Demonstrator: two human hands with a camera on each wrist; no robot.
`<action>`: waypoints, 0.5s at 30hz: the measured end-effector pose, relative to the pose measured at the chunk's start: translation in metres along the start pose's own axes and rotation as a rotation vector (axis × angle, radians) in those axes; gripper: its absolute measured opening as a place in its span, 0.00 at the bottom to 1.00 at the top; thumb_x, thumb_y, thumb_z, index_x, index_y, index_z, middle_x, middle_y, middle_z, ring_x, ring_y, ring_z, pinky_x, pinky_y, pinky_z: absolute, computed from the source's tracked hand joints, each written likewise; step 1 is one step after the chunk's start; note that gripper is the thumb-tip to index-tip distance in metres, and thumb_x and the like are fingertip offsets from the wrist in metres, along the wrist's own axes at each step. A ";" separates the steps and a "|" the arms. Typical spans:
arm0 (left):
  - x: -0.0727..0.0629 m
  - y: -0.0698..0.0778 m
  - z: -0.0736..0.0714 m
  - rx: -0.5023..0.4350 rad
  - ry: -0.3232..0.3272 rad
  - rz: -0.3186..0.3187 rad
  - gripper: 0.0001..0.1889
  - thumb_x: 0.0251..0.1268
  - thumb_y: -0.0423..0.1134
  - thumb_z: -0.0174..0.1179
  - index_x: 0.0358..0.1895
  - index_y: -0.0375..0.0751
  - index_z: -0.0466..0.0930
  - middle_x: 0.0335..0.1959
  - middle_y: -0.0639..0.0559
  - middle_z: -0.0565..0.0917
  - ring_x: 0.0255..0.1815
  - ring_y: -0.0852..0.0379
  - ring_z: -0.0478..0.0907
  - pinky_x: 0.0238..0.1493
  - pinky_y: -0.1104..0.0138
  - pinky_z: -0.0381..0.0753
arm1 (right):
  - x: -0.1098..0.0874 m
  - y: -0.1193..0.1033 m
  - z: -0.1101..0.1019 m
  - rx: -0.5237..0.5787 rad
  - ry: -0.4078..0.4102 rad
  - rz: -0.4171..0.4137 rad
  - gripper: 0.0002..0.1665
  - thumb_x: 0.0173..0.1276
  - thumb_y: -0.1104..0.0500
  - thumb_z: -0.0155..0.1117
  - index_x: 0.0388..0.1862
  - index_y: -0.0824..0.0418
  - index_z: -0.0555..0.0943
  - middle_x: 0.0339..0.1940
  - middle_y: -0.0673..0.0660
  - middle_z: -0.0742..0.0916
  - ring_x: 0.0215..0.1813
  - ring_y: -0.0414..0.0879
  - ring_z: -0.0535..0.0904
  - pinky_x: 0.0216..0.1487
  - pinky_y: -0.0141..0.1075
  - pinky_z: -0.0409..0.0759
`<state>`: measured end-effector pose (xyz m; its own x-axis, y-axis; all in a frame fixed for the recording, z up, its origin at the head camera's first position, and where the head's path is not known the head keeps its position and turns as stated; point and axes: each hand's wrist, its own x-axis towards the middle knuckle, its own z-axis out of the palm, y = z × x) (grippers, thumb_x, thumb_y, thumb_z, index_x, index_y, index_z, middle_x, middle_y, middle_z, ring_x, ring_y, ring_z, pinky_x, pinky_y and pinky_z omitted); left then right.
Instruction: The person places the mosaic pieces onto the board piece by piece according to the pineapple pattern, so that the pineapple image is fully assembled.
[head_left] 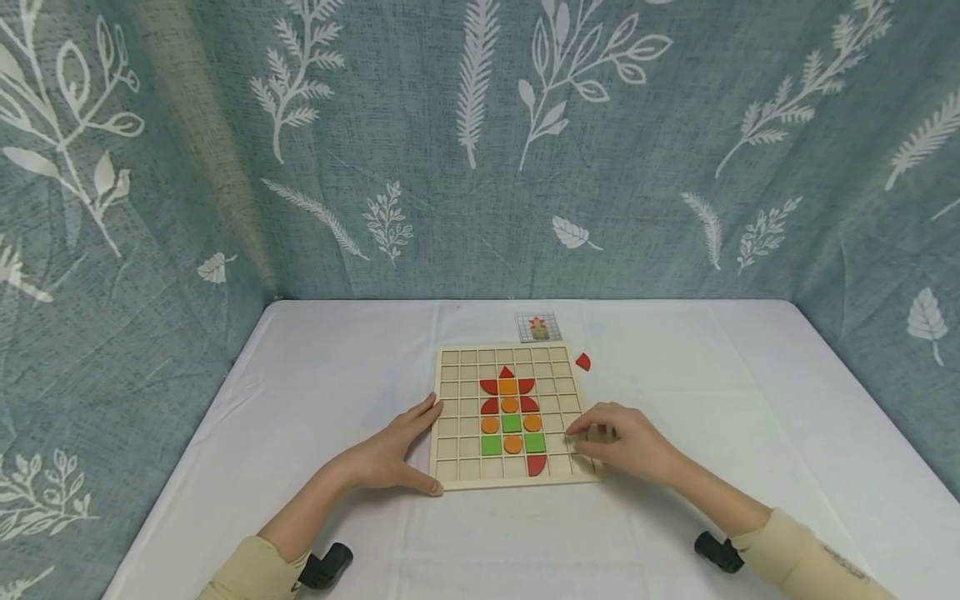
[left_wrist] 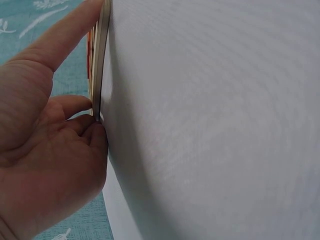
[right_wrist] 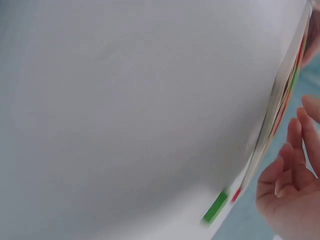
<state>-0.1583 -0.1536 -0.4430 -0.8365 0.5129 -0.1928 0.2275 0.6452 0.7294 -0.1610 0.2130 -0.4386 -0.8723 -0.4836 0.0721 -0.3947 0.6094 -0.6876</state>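
A pale wooden grid board (head_left: 457, 472) lies on the table, with several red, orange and green flat pieces set in its squares. My left hand (head_left: 393, 454) rests against the board's left edge, thumb and fingers spread. My right hand (head_left: 626, 440) hovers at the right side, fingers loosely bent, thumb and index fingertips a little apart over the lower right squares. Nothing shows between them. In the left wrist view the left hand (left_wrist: 50, 130) touches the board's edge (left_wrist: 102, 60). The right wrist view shows the right hand (right_wrist: 295, 185) beside the board (right_wrist: 272, 110).
A pattern card (head_left: 538, 327) lies behind the board. One loose red piece (head_left: 583, 362) is beside the far right corner. In the right wrist view a green piece (right_wrist: 216, 207) lies on the white cloth. A blue-green curtain (head_left: 420, 150) stands behind the table.
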 end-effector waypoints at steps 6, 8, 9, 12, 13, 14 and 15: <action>0.000 0.001 -0.001 -0.002 -0.002 -0.004 0.60 0.44 0.49 0.78 0.78 0.35 0.47 0.79 0.40 0.42 0.78 0.37 0.38 0.72 0.41 0.47 | -0.017 0.025 -0.026 0.001 0.046 0.119 0.14 0.60 0.58 0.73 0.46 0.54 0.84 0.38 0.49 0.83 0.33 0.43 0.72 0.29 0.32 0.72; -0.001 0.001 -0.002 -0.003 -0.003 -0.003 0.60 0.44 0.49 0.78 0.78 0.35 0.47 0.79 0.40 0.42 0.78 0.37 0.38 0.72 0.41 0.47 | -0.022 0.032 -0.034 -0.002 0.056 0.159 0.16 0.60 0.58 0.73 0.47 0.56 0.84 0.39 0.50 0.83 0.33 0.43 0.71 0.29 0.32 0.72; -0.001 0.001 -0.002 -0.005 -0.004 -0.003 0.60 0.44 0.49 0.78 0.77 0.35 0.47 0.79 0.40 0.42 0.78 0.37 0.38 0.72 0.41 0.47 | -0.024 0.036 -0.037 -0.003 0.058 0.177 0.17 0.59 0.58 0.74 0.48 0.56 0.83 0.39 0.50 0.83 0.34 0.44 0.71 0.29 0.32 0.72; -0.001 0.001 -0.002 -0.008 -0.006 0.002 0.60 0.44 0.49 0.78 0.77 0.35 0.47 0.79 0.40 0.42 0.78 0.37 0.38 0.72 0.41 0.46 | -0.030 0.045 -0.046 -0.023 0.061 0.212 0.20 0.58 0.57 0.74 0.49 0.57 0.82 0.43 0.51 0.83 0.36 0.45 0.70 0.32 0.33 0.72; -0.001 0.001 -0.003 -0.010 -0.006 0.003 0.60 0.44 0.49 0.78 0.77 0.35 0.47 0.79 0.40 0.42 0.78 0.37 0.38 0.71 0.41 0.46 | -0.031 0.047 -0.048 -0.033 0.057 0.219 0.20 0.58 0.56 0.75 0.50 0.57 0.82 0.45 0.51 0.83 0.37 0.45 0.70 0.34 0.34 0.72; -0.001 0.002 -0.003 -0.012 -0.007 0.003 0.60 0.44 0.49 0.78 0.77 0.35 0.47 0.79 0.40 0.42 0.78 0.37 0.38 0.71 0.41 0.46 | -0.032 0.049 -0.050 -0.042 0.049 0.220 0.21 0.58 0.56 0.75 0.50 0.57 0.82 0.46 0.52 0.83 0.39 0.46 0.70 0.36 0.35 0.72; -0.001 0.002 -0.003 -0.013 -0.008 0.003 0.60 0.44 0.49 0.78 0.77 0.35 0.47 0.79 0.40 0.42 0.78 0.37 0.37 0.71 0.41 0.46 | -0.033 0.051 -0.052 -0.053 0.041 0.218 0.21 0.58 0.55 0.75 0.50 0.58 0.82 0.47 0.52 0.83 0.41 0.46 0.71 0.39 0.36 0.72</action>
<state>-0.1584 -0.1548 -0.4396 -0.8318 0.5196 -0.1956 0.2237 0.6361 0.7385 -0.1670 0.2924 -0.4388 -0.9490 -0.3121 -0.0440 -0.2096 0.7292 -0.6514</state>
